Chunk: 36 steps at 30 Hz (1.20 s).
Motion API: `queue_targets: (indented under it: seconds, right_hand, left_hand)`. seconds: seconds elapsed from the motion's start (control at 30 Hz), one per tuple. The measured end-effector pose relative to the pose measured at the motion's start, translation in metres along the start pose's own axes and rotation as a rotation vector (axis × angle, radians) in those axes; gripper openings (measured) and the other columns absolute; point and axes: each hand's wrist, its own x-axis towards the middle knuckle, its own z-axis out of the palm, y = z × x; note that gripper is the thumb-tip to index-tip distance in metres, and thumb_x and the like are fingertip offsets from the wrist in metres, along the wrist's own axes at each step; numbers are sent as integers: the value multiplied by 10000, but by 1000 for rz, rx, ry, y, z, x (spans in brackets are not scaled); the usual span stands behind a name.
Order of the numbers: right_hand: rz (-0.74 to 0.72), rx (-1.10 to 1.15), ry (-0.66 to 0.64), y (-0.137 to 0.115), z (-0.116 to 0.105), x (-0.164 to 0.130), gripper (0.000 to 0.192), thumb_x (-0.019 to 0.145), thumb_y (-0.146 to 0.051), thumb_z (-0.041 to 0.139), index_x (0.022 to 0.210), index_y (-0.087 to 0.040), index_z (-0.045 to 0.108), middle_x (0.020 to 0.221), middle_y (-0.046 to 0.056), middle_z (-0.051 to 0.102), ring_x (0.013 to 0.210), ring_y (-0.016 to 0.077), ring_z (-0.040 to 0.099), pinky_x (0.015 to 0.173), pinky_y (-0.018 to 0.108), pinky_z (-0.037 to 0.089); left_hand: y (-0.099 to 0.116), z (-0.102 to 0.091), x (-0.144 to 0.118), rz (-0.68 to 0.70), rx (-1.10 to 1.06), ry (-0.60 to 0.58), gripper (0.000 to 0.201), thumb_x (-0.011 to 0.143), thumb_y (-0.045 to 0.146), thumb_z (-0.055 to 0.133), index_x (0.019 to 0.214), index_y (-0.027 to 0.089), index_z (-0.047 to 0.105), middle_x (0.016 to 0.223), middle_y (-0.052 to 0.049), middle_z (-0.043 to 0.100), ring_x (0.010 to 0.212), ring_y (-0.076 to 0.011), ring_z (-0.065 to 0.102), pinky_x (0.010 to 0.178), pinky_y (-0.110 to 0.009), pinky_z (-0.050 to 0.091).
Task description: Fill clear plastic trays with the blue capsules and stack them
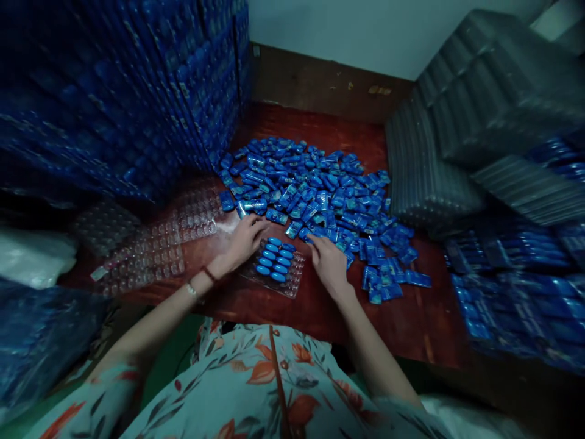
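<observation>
A clear plastic tray (292, 283) with round pockets lies on the table in front of me, and several blue capsule-shaped packets (273, 249) sit in rows in it. My left hand (245, 241) is at the tray's upper left corner, fingers bent and drawn together; what is between them, if anything, is hidden. To the right of the tray, my right hand (328, 259) has its fingertips closed at a small blue packet (304, 233) on the near edge of the pile. That large loose pile of shiny blue packets (315, 183) spreads just beyond both hands.
Tall stacks of filled blue trays (183, 79) rise at left. More clear trays (159, 244) lie beside my left arm. Stacked grey-looking trays (434, 158) and bundled blue packs (512, 292) stand at right. A wall (329, 36) closes off the reddish table (315, 125).
</observation>
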Motion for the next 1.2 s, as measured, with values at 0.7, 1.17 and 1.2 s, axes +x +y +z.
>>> queue_targets:
  seconds: [0.7,1.17,1.2]
  right_hand:
    - [71,979,-135,-12,9,-84,246,917,-319,428,1115,-217,532,776,5,608,661,130,591,607,243,485]
    - [-466,-27,-41,-39,7,-74,275,864,-51,424,1040,-178,593,847,48,595,814,180,531,785,308,393]
    - [-480,-48,-59,-41,4,-72,258,867,-54,424,1021,-176,591,841,46,590,804,179,527,784,310,391]
  left_hand:
    - [-15,-30,-80,-514,-545,176,349,881,421,458,930,140,660,926,-68,650,902,-191,595,837,-311,468]
    - [42,-31,-128,-214,-236,210,177,861,160,532,1030,191,573,927,-38,607,860,-147,593,772,-261,499]
    - [45,-35,-129,-162,-218,204,201,864,133,515,1049,194,568,936,-39,607,864,-144,594,773,-256,499]
